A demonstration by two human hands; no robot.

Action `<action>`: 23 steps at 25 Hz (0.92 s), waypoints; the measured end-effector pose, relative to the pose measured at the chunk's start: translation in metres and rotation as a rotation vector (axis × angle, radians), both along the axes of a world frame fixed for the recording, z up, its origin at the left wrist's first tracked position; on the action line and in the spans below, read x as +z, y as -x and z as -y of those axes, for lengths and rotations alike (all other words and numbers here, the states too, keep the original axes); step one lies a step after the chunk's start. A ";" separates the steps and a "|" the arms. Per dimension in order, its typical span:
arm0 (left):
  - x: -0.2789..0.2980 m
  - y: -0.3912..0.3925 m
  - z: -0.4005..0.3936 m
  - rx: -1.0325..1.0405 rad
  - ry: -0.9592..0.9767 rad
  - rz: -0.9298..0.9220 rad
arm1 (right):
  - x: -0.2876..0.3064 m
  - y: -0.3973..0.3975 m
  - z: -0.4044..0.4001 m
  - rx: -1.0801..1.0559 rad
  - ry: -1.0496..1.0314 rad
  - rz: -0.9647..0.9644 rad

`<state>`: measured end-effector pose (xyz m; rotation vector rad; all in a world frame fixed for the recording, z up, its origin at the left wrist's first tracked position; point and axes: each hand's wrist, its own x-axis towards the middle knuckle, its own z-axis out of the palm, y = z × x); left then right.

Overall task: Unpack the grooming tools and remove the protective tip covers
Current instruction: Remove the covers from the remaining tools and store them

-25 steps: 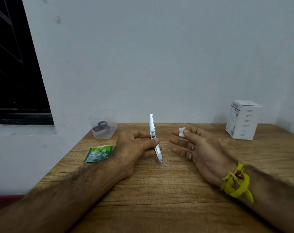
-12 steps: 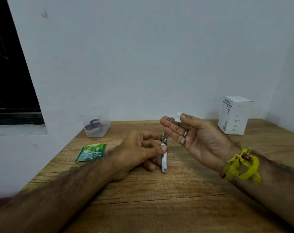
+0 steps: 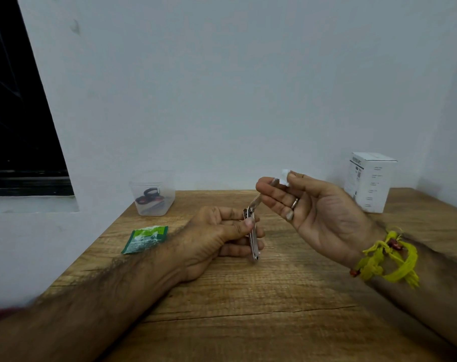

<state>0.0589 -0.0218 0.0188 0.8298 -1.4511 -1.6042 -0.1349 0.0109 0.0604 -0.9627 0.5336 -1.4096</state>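
Note:
My left hand (image 3: 217, 236) grips a slim silver nail clipper (image 3: 253, 239) upright above the wooden table (image 3: 248, 309), thumb pressed on its side. The clipper's lever (image 3: 256, 201) is swung up and to the right. My right hand (image 3: 316, 212) is raised beside it, palm facing me; its thumb and fingertips pinch a small white tip cover (image 3: 284, 177) and also touch the end of the lever.
A clear plastic tub (image 3: 154, 194) holding dark and red tools stands at the back left by the wall. A green packet (image 3: 145, 239) lies left of my left hand. A white carton (image 3: 369, 181) stands at the back right.
The clipper's lever has swung up and out to the right. My right hand, still pinching the white cover, moved in to the lever and rose. My left hand kept its grip.

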 end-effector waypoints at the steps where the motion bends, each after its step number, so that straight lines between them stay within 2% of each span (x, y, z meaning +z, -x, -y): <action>1: -0.001 -0.001 0.000 0.026 0.005 -0.019 | 0.001 0.001 0.000 -0.004 0.017 -0.030; 6: -0.003 -0.002 0.005 0.149 0.050 -0.126 | -0.002 0.002 -0.002 -0.043 0.092 -0.225; 14: -0.004 -0.001 0.009 0.240 0.099 -0.242 | -0.021 -0.013 -0.005 0.010 -0.011 -0.223; 19: -0.004 -0.002 0.010 0.226 0.098 -0.253 | -0.025 -0.016 -0.006 -0.071 -0.005 -0.306; 23: -0.005 -0.002 0.011 0.255 0.105 -0.155 | -0.031 -0.013 -0.002 -0.206 -0.047 -0.417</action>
